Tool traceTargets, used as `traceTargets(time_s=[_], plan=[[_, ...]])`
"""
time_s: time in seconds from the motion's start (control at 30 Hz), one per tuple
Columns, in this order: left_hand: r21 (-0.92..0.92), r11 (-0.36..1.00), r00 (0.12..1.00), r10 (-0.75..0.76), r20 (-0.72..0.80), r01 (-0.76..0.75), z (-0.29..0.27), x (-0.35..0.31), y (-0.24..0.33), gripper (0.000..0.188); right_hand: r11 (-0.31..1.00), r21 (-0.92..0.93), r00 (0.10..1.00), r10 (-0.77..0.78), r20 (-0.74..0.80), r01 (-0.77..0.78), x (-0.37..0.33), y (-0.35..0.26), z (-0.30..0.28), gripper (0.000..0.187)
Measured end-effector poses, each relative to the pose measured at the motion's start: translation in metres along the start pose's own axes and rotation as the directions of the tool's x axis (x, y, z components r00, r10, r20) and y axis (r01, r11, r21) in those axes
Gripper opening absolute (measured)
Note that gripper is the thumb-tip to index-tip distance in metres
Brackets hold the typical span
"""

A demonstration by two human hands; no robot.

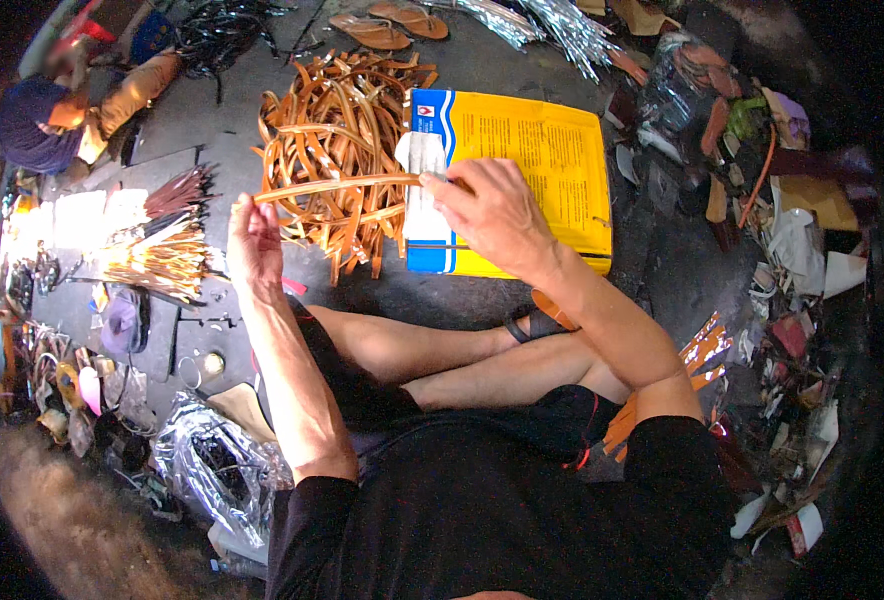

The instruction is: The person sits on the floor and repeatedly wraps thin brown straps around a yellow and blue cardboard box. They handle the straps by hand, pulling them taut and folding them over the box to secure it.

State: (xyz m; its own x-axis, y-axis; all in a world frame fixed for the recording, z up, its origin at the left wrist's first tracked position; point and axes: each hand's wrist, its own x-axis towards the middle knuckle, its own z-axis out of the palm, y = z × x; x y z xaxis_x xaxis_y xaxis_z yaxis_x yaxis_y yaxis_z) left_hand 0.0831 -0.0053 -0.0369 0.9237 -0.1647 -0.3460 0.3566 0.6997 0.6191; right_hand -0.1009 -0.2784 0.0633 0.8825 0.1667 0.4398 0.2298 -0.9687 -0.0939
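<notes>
A flat brown strap (342,185) is stretched nearly level between my two hands. My left hand (257,245) is closed, pinching the strap's left end between thumb and fingertips. Closed around the other end, my right hand (494,212) rests over a yellow, blue and white printed packet (537,180); its curled fingers hide the strap's tip. Beneath and beyond the strap lies a tangled pile of similar brown straps (327,130), touching the packet's left edge. A thin dark rod (482,247) lies across the packet's near part. A small whitish piece (423,152) sits on its left side.
Brown sandals (370,32) and silver strips (577,35) lie at the far side. Bundled orange and dark strips (162,255) are on the left, near a glass jar (212,364). A clear plastic bag (212,460) lies near left. Mixed scraps (792,250) cover the right side.
</notes>
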Motion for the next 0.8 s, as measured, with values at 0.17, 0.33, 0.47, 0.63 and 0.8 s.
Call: traceTargets(time_s=[0.17, 0.33, 0.47, 0.63, 0.8], plan=[[0.107, 0.988, 0.988, 0.102, 0.113, -0.114, 0.072, -0.088, 0.047, 0.02, 0.9, 0.318, 0.933, 0.346, -0.103, -0.298, -0.001, -0.012, -0.024, 0.037], [0.335, 0.934, 0.916, -0.024, 0.4, -0.121, 0.108, -0.185, 0.019, 0.017, 0.898, 0.435, 0.957, 0.177, -0.229, -0.062, 0.004, -0.084, -0.074, 0.044], [0.328, 0.939, 0.889, -0.059, 0.454, -0.105, 0.105, -0.22, -0.005, 0.019, 0.441, 0.824, 0.896, 0.411, 0.166, -0.355, -0.036, -0.104, -0.084, 0.036], [0.412, 0.892, 0.837, -0.074, 0.543, -0.188, 0.084, -0.245, -0.017, 0.023, 0.649, 0.705, 0.914, 0.406, -0.002, -0.287, -0.089, -0.125, -0.099, 0.028], [0.433, 0.869, 0.768, -0.103, 0.632, -0.239, 0.08, -0.284, -0.019, 0.024, 0.771, 0.595, 0.888, 0.415, -0.198, -0.227, -0.122, -0.148, -0.11, 0.027]])
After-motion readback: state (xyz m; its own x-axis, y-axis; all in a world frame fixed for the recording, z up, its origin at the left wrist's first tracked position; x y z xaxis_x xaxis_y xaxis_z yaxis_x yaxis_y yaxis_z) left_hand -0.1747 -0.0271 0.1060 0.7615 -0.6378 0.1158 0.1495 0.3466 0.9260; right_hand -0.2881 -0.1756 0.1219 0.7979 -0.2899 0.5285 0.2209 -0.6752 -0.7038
